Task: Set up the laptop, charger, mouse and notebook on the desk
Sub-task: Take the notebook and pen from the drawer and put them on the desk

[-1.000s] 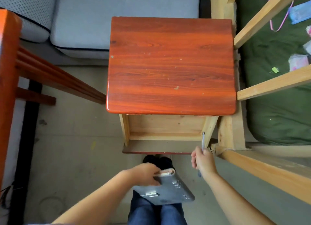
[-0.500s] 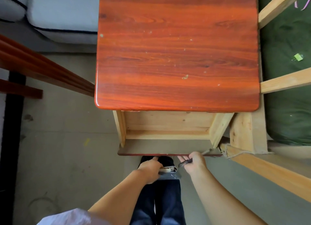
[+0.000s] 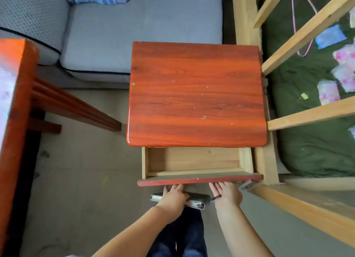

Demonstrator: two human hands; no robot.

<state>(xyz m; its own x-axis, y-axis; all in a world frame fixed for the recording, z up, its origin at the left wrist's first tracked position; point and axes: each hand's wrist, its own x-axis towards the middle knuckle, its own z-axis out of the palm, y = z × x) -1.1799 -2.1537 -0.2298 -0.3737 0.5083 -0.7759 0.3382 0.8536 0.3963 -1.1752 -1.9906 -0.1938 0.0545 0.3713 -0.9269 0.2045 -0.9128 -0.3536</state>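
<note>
Both hands have moved to the drawer [image 3: 194,161] front: left hand [image 3: 173,196] clasps the notebook [image 3: 196,199], right hand [image 3: 227,194] pinches a pen [image 3: 212,199]; the bench [image 3: 196,95] top is bare, setup unstarted.

Even, soft daylight. Mild glare along desk [image 3: 196,95] front edge above both hands. Edges bowed by wide lens; left border blurred.

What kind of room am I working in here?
Probably a bedroom or small living space in a home. A grey cushioned sofa sits behind the small red wooden desk, and a bare-timber bed frame with green bedding stands to its right.
</note>
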